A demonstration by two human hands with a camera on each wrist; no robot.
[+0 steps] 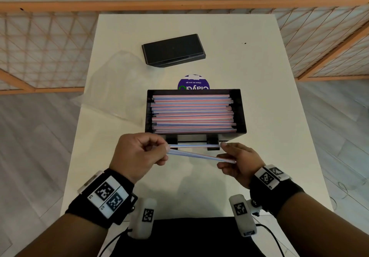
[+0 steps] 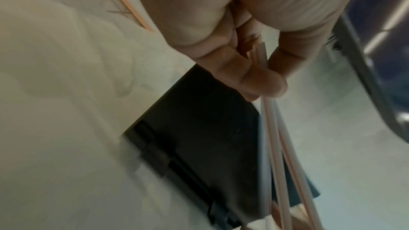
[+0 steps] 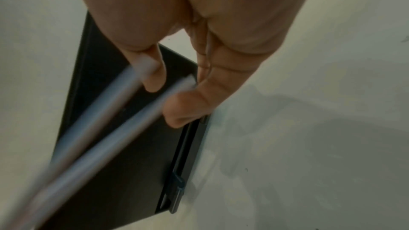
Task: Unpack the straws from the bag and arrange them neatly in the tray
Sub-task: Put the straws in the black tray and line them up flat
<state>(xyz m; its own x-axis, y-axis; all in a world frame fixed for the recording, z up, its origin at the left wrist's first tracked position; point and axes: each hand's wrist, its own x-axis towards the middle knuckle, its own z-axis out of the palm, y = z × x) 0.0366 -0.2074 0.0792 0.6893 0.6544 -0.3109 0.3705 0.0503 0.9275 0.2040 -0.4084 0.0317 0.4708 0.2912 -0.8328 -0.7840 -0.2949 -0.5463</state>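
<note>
A: Where are the loose straws (image 1: 199, 152) right now?

B: Between both hands, just in front of the black tray's (image 1: 242, 112) near wall and above the white table (image 1: 259, 66). The left hand (image 1: 137, 154) pinches their left ends between thumb and curled fingers; the right hand (image 1: 237, 160) has curled fingers at their right ends, the tips apart there, so the two splay into a narrow V.

A: And their long axis?

B: Left to right, nearly parallel to the striped straws stacked in the tray (image 1: 192, 114), which also run left-right. The nearer straw tilts slightly, its right end lower in the head view.

A: So what does the next move turn on?

B: I'd judge the tray lies straight ahead of the fingers, away from the body. Both hands sit about equally near it. The pair likely needs closing together and carrying forward over the near wall.

A: The bag?

B: The clear plastic bag (image 1: 119, 88) lies crumpled left of the tray, apparently empty.
</note>
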